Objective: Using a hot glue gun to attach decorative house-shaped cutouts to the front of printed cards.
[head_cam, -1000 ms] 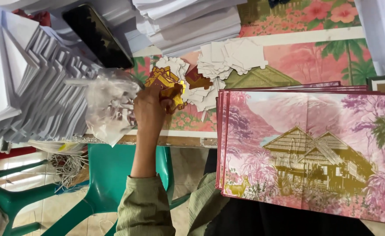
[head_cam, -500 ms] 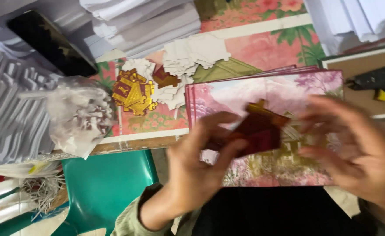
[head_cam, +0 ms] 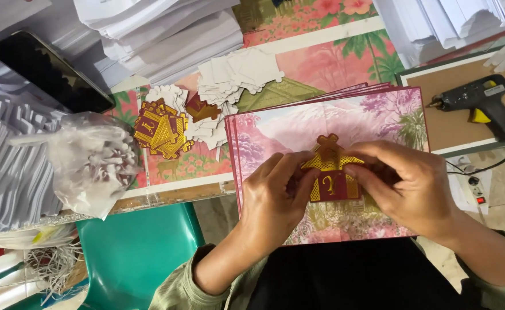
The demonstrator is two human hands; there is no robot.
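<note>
My left hand (head_cam: 275, 198) and my right hand (head_cam: 404, 186) together pinch a maroon and gold house-shaped cutout (head_cam: 330, 171) by its two sides. They hold it flat over the top sheet of a stack of pink landscape-printed cards (head_cam: 275, 129) that rests in front of me. A small pile of the same maroon and gold cutouts (head_cam: 159, 127) lies to the left on the table, beside white die-cut shapes (head_cam: 238, 74).
A black glue gun (head_cam: 482, 102) lies on a brown board at the right, its cord running down. A clear plastic bag (head_cam: 89, 161) sits left of the cards. Stacks of white paper (head_cam: 166, 34) and a dark phone (head_cam: 49, 72) are behind. A green chair (head_cam: 138, 252) stands below.
My left hand left the pile of cutouts and came over the pink cards with one cutout. My right hand joined it, and both now hold the piece flat and steady.
</note>
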